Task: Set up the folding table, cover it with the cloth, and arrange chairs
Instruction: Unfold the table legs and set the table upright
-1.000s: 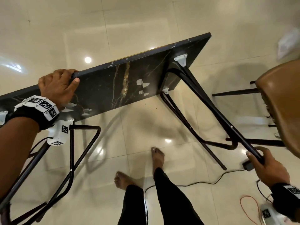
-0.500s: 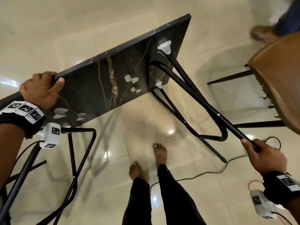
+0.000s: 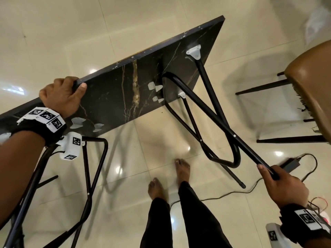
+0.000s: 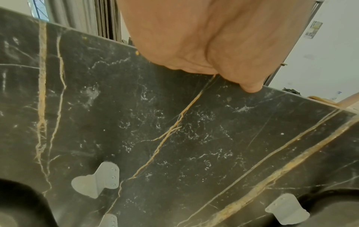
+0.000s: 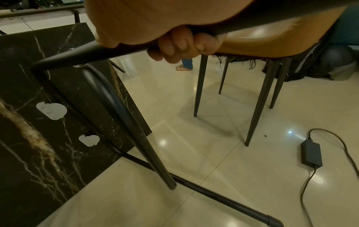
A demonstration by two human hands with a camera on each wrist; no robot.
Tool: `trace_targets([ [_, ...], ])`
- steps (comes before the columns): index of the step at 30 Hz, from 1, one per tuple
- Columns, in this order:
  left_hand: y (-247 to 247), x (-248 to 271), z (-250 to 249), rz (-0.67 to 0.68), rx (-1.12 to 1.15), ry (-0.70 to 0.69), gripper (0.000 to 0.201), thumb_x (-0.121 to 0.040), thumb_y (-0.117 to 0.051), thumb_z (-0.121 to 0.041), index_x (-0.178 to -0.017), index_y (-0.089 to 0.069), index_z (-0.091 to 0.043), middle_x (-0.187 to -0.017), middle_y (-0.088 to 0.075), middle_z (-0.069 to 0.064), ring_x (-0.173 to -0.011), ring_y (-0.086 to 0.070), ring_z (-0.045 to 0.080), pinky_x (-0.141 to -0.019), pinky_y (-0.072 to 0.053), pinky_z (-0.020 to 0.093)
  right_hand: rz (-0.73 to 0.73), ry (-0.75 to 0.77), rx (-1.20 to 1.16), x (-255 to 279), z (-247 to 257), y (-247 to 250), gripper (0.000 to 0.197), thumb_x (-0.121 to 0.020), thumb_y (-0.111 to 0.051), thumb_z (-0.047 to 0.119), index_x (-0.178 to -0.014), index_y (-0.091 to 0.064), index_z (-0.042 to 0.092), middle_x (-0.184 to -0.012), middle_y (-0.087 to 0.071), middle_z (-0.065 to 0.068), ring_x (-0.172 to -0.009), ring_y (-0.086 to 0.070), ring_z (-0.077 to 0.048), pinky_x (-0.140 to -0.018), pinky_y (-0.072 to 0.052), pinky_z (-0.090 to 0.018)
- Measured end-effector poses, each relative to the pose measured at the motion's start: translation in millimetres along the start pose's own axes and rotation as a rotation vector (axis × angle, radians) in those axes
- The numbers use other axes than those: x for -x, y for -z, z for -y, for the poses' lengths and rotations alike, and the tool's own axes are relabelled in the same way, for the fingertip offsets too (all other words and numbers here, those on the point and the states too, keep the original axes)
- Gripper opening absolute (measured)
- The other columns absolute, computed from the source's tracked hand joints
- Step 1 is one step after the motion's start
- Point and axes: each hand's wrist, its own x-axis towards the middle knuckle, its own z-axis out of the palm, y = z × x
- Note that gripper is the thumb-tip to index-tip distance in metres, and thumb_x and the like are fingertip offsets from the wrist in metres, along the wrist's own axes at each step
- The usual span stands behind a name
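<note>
The folding table's black marble-patterned top [image 3: 114, 97] stands tilted on its long edge on the floor, underside with white brackets facing me. My left hand [image 3: 61, 94] grips its upper edge, thumb on the underside [image 4: 250, 88]. My right hand [image 3: 281, 183] is curled round the end of a black metal table leg [image 3: 223, 126], which is swung out from the right end of the top; the fingers [image 5: 180, 46] wrap the tube [image 5: 120, 50]. A second black leg frame [image 3: 87, 176] hangs open at the left. A brown padded chair [image 3: 311, 83] stands at the right.
A black power adapter [image 3: 290, 165] with its cable lies on the glossy cream tile floor near my right hand, also seen as the adapter [image 5: 310, 155]. The chair legs [image 5: 260, 99] are close to the table end. My bare feet [image 3: 180, 169] stand between the table legs.
The right leg frame has swung further out from the tabletop, and my right hand has kept its grip on the leg end. The left hand still holds the top's edge.
</note>
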Motion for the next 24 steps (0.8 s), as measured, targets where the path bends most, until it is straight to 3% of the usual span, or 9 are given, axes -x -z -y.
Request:
trace_targets([
  [5,-5,8,-3,-0.048,0.049,0.014,0.052,-0.094,-0.036,-0.057,-0.127,-0.051,-0.02,-0.129,-0.051,0.023,-0.124,-0.042,0.047,-0.108,-0.019,0.059,0.017,-0.043,-0.006,15,10,-6,0.072,-0.08,-0.024,0.083,-0.069,-0.053,0.018,-0.048,-0.041,-0.004,-0.055,-0.054,-0.039,-0.056,-0.041,-0.035],
  [9,-3,1,-5,-0.019,0.055,0.041,0.047,-0.096,-0.036,-0.056,-0.126,-0.049,-0.022,-0.13,-0.05,0.024,-0.124,-0.041,0.048,-0.109,-0.017,0.059,0.018,-0.063,-0.022,14,18,-2,0.068,-0.082,-0.026,0.081,-0.065,-0.049,0.019,-0.046,-0.04,-0.002,-0.052,-0.04,-0.032,-0.058,-0.04,-0.036],
  [24,-2,14,-12,-0.056,0.033,0.031,0.043,-0.099,-0.037,-0.052,-0.123,-0.05,-0.019,-0.124,-0.051,0.027,-0.118,-0.043,0.05,-0.104,-0.022,0.06,0.039,-0.044,-0.042,10,3,-16,0.078,-0.08,-0.015,0.087,-0.069,-0.05,0.019,-0.048,-0.05,-0.002,-0.05,-0.047,-0.031,-0.055,-0.042,-0.033],
])
